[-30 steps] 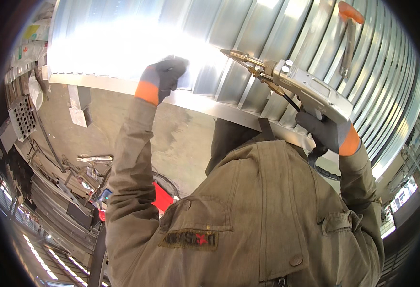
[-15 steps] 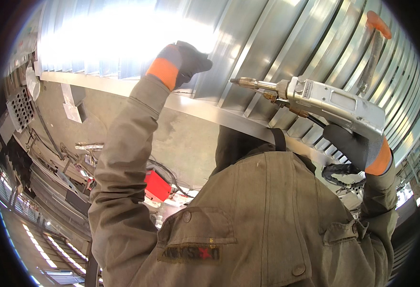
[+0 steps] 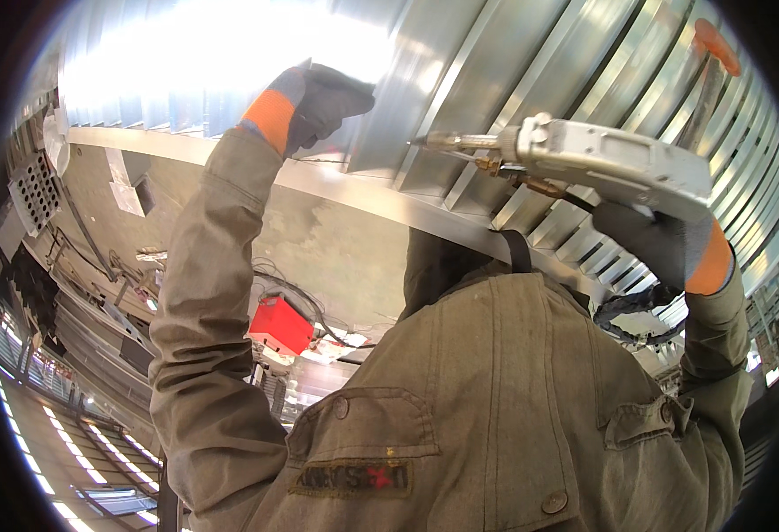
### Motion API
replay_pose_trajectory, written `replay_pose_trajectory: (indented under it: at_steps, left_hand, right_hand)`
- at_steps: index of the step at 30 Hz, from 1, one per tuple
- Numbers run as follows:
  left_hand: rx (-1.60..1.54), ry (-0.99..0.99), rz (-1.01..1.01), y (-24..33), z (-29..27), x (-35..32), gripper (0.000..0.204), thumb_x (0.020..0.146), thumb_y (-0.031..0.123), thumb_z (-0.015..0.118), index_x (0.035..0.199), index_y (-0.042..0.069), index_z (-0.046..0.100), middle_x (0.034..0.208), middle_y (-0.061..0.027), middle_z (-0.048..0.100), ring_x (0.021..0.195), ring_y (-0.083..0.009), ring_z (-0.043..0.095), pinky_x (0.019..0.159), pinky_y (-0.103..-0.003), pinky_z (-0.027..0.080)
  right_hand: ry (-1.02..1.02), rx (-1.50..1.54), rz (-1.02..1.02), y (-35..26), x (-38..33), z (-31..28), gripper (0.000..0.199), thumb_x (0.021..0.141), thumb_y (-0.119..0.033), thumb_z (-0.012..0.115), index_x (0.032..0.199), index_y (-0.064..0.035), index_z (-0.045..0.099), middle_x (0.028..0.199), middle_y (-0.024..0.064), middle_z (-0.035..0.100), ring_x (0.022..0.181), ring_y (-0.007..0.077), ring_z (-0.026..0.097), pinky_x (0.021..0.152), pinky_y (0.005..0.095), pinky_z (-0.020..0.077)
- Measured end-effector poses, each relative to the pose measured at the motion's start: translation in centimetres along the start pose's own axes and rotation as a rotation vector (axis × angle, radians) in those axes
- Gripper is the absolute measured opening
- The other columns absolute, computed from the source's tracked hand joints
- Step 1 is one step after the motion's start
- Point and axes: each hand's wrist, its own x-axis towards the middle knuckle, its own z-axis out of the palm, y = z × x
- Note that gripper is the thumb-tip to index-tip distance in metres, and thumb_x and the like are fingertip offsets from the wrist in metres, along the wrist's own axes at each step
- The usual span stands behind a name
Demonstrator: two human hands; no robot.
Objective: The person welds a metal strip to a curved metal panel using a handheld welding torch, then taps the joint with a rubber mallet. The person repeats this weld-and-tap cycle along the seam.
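Observation:
A grey welding gun point(image 3: 615, 160) with a slim metal nozzle and brass fittings lies across the right half of the view, its nozzle pointing left. My right hand point(image 3: 651, 244), in a dark glove with an orange cuff, is wrapped round its rear underside. Past the nozzle tip, my left hand point(image 3: 323, 102) in a matching glove is held over the ribbed silvery metal panel point(image 3: 496, 89), close to its near edge strip point(image 3: 363, 191). Its fingers are pressed together and curled; whatever they may hold is hidden. A thin dark line shows just below that hand.
A tool with an orange end point(image 3: 716, 46) lies on the panel's slats at upper right. Below the panel are a red box point(image 3: 281, 325) with cables and, at left, a perforated metal block point(image 3: 35, 195). Strong glare whitens the panel's upper left.
My left hand has shifted left and slightly up. The welding gun has moved a little left and up, and its nozzle has come farther left over the panel.

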Motion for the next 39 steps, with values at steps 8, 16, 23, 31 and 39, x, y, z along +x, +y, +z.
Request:
replay_pose_trajectory:
  at_steps: [8,16,23,31,39]
  left_hand:
    - [0.364,0.269,-0.088,2.5,5.1,-2.2,0.039,0.088,0.026,0.087,0.115,0.000,0.077,0.071,-0.0010,0.062,0.053,-0.0087,0.050,0.046,-0.026,0.039]
    - [0.141,0.178,-0.118,2.4,3.5,-2.4,0.039,0.090,0.026,0.085,0.118,0.001,0.077,0.068,0.0002,0.059,0.051,-0.0069,0.045,0.045,-0.024,0.034]
    - [0.095,0.073,0.167,0.4,2.4,-2.4,0.024,0.091,0.024,0.077,0.108,0.007,0.080,0.067,0.0008,0.059,0.052,-0.0099,0.044,0.044,-0.027,0.033]
    - [0.212,0.024,0.557,-1.4,1.3,-0.9,0.025,0.099,0.017,0.066,0.113,0.001,0.078,0.086,-0.0059,0.074,0.051,-0.0090,0.051,0.047,-0.025,0.038]
    - [0.441,0.068,0.624,-2.2,0.6,-0.2,0.024,0.098,0.015,0.064,0.113,0.002,0.079,0.102,-0.0065,0.078,0.054,-0.0071,0.051,0.069,-0.029,0.047]
  right_hand:
    - [0.214,0.705,0.434,9.6,-2.2,-4.4,0.060,0.098,-0.054,0.067,0.126,-0.0003,0.065,0.078,0.0046,0.065,0.066,0.0112,0.061,0.058,0.0255,0.0458]
    - [0.222,0.926,0.413,19.2,-2.1,-4.5,0.045,0.109,-0.041,0.057,0.130,-0.0012,0.065,0.084,0.0007,0.065,0.065,0.0081,0.061,0.059,0.0231,0.0465]
    - [0.421,0.412,0.520,20.0,-2.0,-3.6,0.054,0.105,-0.041,0.065,0.139,0.0003,0.063,0.107,0.0095,0.073,0.094,0.0137,0.067,0.084,0.0275,0.0527]
    - [0.493,0.245,0.648,16.0,-2.0,-2.8,0.051,0.097,-0.031,0.079,0.136,0.0006,0.068,0.115,0.0088,0.077,0.103,0.0134,0.067,0.090,0.0293,0.0540]
    - [0.837,-0.437,0.685,21.4,-1.2,-11.3,0.063,0.094,-0.050,0.077,0.133,-0.0021,0.070,0.112,0.0129,0.078,0.098,0.0192,0.071,0.092,0.0332,0.0540]
